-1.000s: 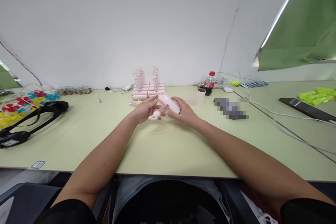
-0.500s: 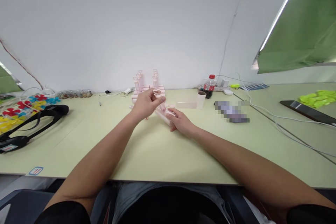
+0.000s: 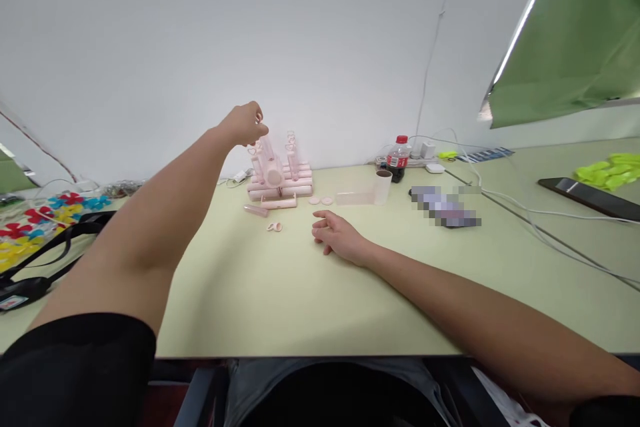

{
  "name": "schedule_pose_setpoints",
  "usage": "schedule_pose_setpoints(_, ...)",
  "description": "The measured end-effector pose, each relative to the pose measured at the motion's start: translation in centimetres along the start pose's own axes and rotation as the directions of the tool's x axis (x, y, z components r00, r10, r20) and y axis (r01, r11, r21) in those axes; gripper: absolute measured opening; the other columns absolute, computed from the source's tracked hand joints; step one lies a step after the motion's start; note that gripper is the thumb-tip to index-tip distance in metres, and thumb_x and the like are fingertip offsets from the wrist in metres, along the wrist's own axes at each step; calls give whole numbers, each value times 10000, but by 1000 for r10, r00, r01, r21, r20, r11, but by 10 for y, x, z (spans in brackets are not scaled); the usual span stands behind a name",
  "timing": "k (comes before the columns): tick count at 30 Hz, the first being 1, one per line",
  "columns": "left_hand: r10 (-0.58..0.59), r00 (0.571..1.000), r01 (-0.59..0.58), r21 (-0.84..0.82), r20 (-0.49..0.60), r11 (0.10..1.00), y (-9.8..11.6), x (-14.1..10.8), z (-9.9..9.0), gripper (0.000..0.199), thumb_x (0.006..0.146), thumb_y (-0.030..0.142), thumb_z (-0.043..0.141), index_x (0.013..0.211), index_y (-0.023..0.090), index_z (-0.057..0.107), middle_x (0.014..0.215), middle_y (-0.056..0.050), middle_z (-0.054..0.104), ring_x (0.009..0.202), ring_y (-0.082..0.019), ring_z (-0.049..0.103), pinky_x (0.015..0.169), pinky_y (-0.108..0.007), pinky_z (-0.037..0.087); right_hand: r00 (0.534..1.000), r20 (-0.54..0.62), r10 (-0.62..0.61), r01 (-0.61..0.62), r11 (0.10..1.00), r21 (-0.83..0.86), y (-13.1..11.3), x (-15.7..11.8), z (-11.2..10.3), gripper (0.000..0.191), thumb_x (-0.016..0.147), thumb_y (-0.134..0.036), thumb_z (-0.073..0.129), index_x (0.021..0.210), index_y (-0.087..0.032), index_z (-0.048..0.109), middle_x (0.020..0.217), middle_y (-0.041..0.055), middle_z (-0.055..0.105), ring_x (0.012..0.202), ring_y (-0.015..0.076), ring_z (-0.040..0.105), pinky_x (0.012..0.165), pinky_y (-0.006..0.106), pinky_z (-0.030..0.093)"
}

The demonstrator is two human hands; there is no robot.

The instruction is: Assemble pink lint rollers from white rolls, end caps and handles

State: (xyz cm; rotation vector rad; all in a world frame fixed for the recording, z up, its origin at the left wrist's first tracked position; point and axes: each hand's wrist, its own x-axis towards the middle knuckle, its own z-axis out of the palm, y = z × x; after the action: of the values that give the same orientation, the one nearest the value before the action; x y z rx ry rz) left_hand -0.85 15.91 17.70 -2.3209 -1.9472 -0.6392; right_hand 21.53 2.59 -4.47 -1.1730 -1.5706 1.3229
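Observation:
My left hand [image 3: 246,124] is raised over a stack of pink cylinders [image 3: 287,191] by the wall, its fingers closed on the top of a clear pink tube piece [image 3: 273,165] with a round end. Upright pink pieces with heart-shaped tops [image 3: 293,157] stand on the stack. My right hand [image 3: 341,237] rests on the table with its fingers apart, holding nothing. Left of it lie small pink rings [image 3: 275,227] and a short clear tube [image 3: 256,211]. Two pink discs [image 3: 321,200] and a clear sleeve [image 3: 355,198] lie behind it.
A white cup [image 3: 383,188] and a cola bottle [image 3: 398,159] stand to the right, near a blurred-out object [image 3: 443,207]. Cables cross the right side by a dark phone [image 3: 590,199]. Colourful flowers [image 3: 45,213] and a black strap lie left.
My left hand has moved up, left and away to the stack with the tube piece. My right hand has let go of it and opened, staying in about the same place.

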Motion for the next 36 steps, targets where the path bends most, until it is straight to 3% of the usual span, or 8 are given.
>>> schedule_pose_setpoints(10,10,997,-39,352,82,935,-22,100,42,523,747,290,644,1263,209,620,1255,-132,649,1108,-311,606,872,-395,508,998,42,52,-55,995,87,3,-7,5,355,811,-284,633,1145,-186,566,1002,51,580,781,136,576,564,241,512)
schedule_pose_setpoints(16,-23,997,-9,380,79,925,-27,118,60,582,753,292,624,1328,215,578,1268,-165,636,1112,-336,601,895,-437,503,995,54,83,-88,989,120,8,-10,9,313,811,-282,638,1107,-188,598,942,37,612,765,134,574,573,250,502)
schedule_pose_setpoints(23,-46,996,14,376,77,926,-21,116,67,626,820,294,534,1440,263,456,1349,-149,578,1145,-331,581,907,-417,493,994,51,94,-100,987,127,6,-11,9,317,802,-288,649,1097,-182,599,889,28,609,753,135,569,562,246,500)
schedule_pose_setpoints(26,-30,999,18,365,27,931,-17,106,64,679,841,310,525,1495,244,354,1269,-163,615,1099,-322,590,894,-401,478,995,50,88,-95,985,142,4,-10,7,323,791,-284,658,1092,-186,590,893,28,605,750,139,577,551,247,502)
schedule_pose_setpoints(29,-10,990,50,289,-137,956,-6,79,58,638,875,327,486,1483,185,352,1142,-173,659,1049,-319,593,877,-398,465,997,49,66,-73,988,140,4,-8,5,302,785,-286,664,1064,-195,593,892,29,595,748,147,594,542,254,510)
schedule_pose_setpoints(31,15,973,35,210,-229,977,6,48,54,559,903,325,442,1445,192,406,1103,-153,673,1043,-310,588,875,-396,456,998,47,50,-56,991,126,4,-7,4,292,788,-296,659,1056,-197,597,891,34,595,746,156,605,537,262,516)
schedule_pose_setpoints(33,56,974,-28,128,-222,991,18,8,53,448,914,323,430,1341,220,518,1030,-110,697,1024,-292,594,861,-378,455,1000,23,19,-20,998,60,2,-4,1,268,809,-311,631,1050,-195,606,879,39,609,735,165,610,542,275,517)
schedule_pose_setpoints(36,121,985,-118,27,-124,993,28,-60,59,334,911,336,444,1161,239,642,933,-65,716,901,-261,637,781,-344,466,975,-119,-189,153,953,-262,-6,1,-16,196,835,-305,587,989,-199,647,806,33,634,709,168,587,671,325,521)
